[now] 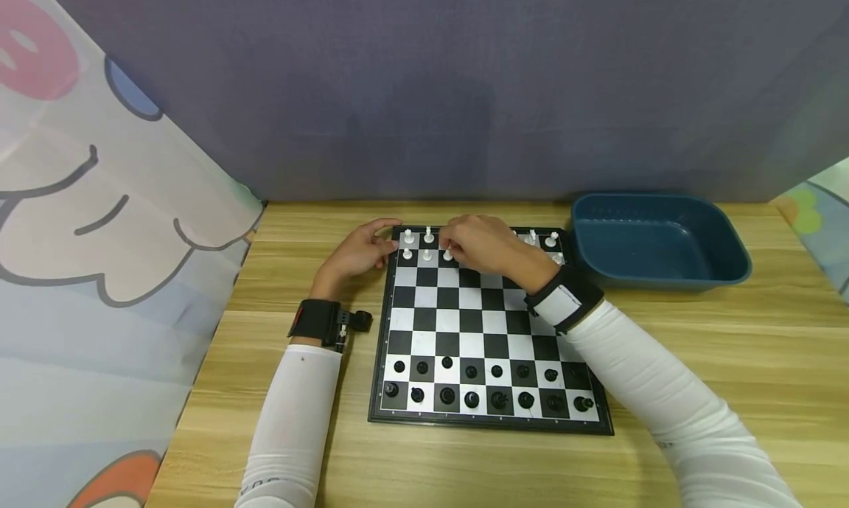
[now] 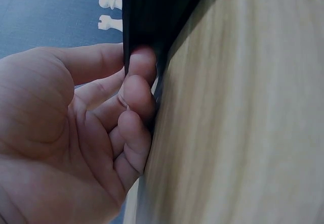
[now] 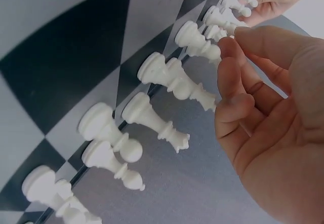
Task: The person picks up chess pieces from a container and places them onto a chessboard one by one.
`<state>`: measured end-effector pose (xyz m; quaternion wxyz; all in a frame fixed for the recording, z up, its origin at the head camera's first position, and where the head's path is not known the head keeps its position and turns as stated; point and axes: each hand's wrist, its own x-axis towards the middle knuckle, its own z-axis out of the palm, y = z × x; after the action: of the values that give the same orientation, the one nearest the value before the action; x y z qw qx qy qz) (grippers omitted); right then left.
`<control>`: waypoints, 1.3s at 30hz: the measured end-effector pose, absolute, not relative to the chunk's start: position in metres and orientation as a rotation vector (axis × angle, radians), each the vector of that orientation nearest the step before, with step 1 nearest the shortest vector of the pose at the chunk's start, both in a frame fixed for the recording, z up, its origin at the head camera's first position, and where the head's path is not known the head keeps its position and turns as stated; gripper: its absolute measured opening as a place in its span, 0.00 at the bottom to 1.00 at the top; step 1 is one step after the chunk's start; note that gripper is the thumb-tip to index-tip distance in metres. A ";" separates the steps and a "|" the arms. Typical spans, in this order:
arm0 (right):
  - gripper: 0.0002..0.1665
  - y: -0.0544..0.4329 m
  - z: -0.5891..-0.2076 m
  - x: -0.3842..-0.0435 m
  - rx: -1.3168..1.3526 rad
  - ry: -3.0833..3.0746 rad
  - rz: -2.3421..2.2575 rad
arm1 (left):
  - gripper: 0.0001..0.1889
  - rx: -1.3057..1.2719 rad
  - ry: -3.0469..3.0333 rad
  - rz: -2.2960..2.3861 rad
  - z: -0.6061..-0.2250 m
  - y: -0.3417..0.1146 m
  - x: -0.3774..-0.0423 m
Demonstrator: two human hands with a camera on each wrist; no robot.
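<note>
A black-and-white chessboard lies on the wooden table, with white chess pieces along its far side and two rows of black chess pieces along its near side. My left hand grips the board's far left edge; in the left wrist view the thumb lies at the top and the other fingers curl against the side. Over the far rows, my right hand pinches a white chess piece between thumb and fingertips; its kind is mostly hidden. A white pawn stands just below those fingertips.
A dark blue plastic bin stands right of the board, close to its far right corner. A grey cloth wall rises behind the table. Patterned fabric hangs at the left.
</note>
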<state>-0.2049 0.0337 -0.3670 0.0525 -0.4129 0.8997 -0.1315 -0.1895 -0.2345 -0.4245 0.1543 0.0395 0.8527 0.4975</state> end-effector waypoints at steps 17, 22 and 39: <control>0.08 0.116 -0.338 -0.198 -0.970 2.880 -0.763 | 0.28 0.110 2.423 1.426 -0.423 -0.237 -0.190; 0.09 0.140 -0.340 -0.193 -0.835 2.906 -0.860 | 0.28 0.098 2.414 1.426 -0.424 -0.240 -0.189; 0.09 0.173 -0.341 -0.191 -0.697 2.992 -0.858 | 0.27 0.107 2.449 1.390 -0.424 -0.240 -0.187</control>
<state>-0.1906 0.1725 -0.3412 -0.0239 -0.2184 0.9378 -0.2689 -0.1866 -0.2400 -0.4242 0.1612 0.0374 0.8577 0.4869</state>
